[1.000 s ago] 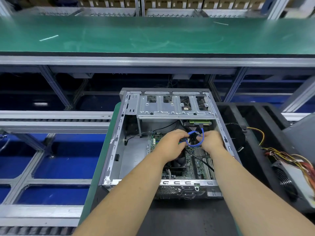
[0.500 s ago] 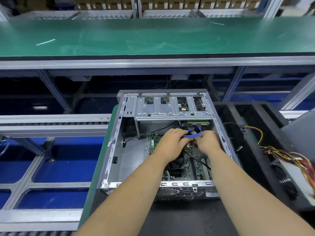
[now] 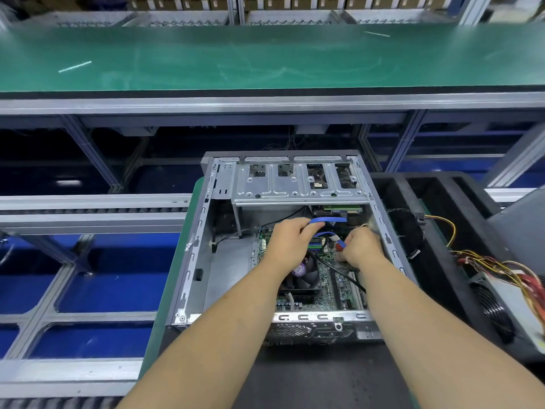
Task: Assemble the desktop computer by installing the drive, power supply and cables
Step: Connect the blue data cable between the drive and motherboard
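An open computer case (image 3: 203, 249) lies on its side in front of me, its motherboard (image 3: 327, 278) and CPU fan (image 3: 303, 276) exposed. A drive (image 3: 336, 209) sits under the metal drive cage (image 3: 295, 184). A blue flat cable (image 3: 327, 220) runs from the drive toward my hands. My left hand (image 3: 290, 240) holds a bend of that cable above the board. My right hand (image 3: 361, 246) pinches the cable's other end, a red connector (image 3: 339, 247), low against the motherboard. The power supply (image 3: 507, 305) lies outside the case at the right.
A black foam tray (image 3: 442, 261) holds the power supply and its yellow and red wire bundle (image 3: 501, 270). A black cable (image 3: 342, 271) crosses the motherboard. A green conveyor belt (image 3: 265, 54) runs across the back, with roller rails (image 3: 88, 214) at the left.
The blue cable's loop has opened out. My right hand has moved down and right toward the board with the connector end, while my left hand stayed near the drive side.
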Tool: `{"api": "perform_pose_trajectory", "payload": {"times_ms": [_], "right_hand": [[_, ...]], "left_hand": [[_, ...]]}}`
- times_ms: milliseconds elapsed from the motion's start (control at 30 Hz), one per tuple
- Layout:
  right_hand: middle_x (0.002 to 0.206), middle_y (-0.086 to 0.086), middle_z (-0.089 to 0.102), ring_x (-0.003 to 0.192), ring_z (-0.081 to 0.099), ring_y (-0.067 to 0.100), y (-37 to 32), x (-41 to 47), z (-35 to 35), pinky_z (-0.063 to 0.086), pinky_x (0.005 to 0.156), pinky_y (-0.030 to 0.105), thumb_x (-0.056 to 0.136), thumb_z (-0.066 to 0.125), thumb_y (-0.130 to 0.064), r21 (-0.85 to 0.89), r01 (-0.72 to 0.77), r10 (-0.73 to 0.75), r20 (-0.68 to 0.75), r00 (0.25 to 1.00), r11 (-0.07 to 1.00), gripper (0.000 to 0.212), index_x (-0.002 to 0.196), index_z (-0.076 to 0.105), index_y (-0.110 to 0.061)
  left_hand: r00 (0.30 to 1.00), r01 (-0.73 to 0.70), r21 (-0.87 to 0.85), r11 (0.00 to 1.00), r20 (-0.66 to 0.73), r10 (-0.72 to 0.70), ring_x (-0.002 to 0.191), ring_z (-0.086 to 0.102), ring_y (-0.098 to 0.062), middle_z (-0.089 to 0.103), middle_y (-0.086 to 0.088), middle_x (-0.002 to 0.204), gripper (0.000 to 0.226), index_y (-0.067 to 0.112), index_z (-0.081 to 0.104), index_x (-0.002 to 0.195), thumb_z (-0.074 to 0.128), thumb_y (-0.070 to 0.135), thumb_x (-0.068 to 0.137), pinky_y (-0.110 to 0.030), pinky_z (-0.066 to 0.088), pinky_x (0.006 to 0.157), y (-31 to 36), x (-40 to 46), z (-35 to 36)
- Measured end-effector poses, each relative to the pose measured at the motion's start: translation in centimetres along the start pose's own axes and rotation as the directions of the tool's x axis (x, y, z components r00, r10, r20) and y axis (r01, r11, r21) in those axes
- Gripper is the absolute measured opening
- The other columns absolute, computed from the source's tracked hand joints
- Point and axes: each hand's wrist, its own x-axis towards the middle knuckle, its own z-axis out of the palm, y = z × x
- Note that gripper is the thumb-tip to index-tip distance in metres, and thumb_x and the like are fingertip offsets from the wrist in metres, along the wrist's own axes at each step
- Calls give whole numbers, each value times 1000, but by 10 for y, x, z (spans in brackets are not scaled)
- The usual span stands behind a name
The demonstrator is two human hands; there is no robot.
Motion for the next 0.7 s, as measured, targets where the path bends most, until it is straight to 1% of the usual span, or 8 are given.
{"api": "perform_pose_trajectory", "payload": {"times_ms": [100, 200, 300, 367, 433, 567, 667, 700], "right_hand": [[91, 8, 66, 83, 63, 27, 0, 0, 2, 51, 66, 32, 73, 88, -26, 19, -40, 39, 51, 998, 999, 36, 88, 62, -6], [84, 7, 61, 78, 59, 25, -1, 1, 4, 46, 63, 30, 70, 90, -31, -6, -55, 55, 59, 997, 998, 43, 85, 57, -8], [80, 7, 58, 72, 56, 24, -1, 2, 5, 46, 62, 28, 76, 86, -25, -62, -52, 54, 25, 998, 997, 34, 91, 62, -6], [84, 9, 59, 67, 53, 22, 0, 4, 5, 44, 61, 27, 84, 76, -19, -90, -14, 13, -8, 1000, 996, 22, 96, 62, -7], [83, 9, 58, 64, 50, 21, 0, 7, 4, 44, 61, 27, 90, 65, -14, -97, 28, -33, -47, 998, 995, 10, 95, 65, -6], [76, 8, 54, 69, 55, 28, -2, 10, 5, 50, 64, 31, 88, 63, -8, -59, 51, -56, -78, 995, 997, 9, 96, 66, -6], [78, 7, 53, 77, 58, 32, -1, 12, 7, 55, 70, 35, 88, 62, -6, -28, 53, -55, -68, 996, 998, 14, 101, 65, -6], [82, 8, 55, 81, 60, 33, -1, 13, 9, 56, 74, 37, 88, 62, -6, 2, 53, -53, -64, 997, 999, 17, 105, 64, -7]], "left_hand": [[1000, 3, -23, 1000, 1, -3, 51, 38, -6, 44, 8, 53, 31, 14, 75, 90, 58, 38, 99, -28, 33, 57, -2, 1, 0], [1000, 1, -30, 1000, 24, 0, 49, 37, -6, 42, 10, 48, 28, 18, 76, 95, 58, 39, 99, -24, 31, 53, -4, 1, 0], [999, -8, -36, 999, 36, 9, 49, 38, -4, 43, 12, 48, 24, 23, 76, 99, 59, 39, 99, -19, 29, 50, -7, 1, 1], [999, -22, -34, 999, 36, 23, 51, 40, -3, 46, 11, 52, 22, 26, 75, 100, 59, 39, 99, -18, 30, 49, -7, 2, 2], [999, -27, -27, 999, 29, 28, 52, 41, -3, 49, 12, 54, 19, 28, 75, 101, 58, 38, 99, -18, 31, 50, -8, 3, 2], [1000, -22, -6, 1000, 17, 22, 50, 42, -2, 51, 20, 52, 18, 29, 73, 98, 58, 38, 98, -19, 27, 47, -9, 3, 2], [1000, -10, 7, 1000, 18, 10, 50, 42, -4, 49, 15, 51, 19, 28, 73, 99, 58, 39, 98, -24, 29, 49, -10, 3, 3], [1000, -10, 10, 1000, 22, 10, 50, 41, -4, 50, 13, 52, 19, 27, 73, 100, 58, 39, 98, -26, 30, 50, -11, 3, 2]]}}
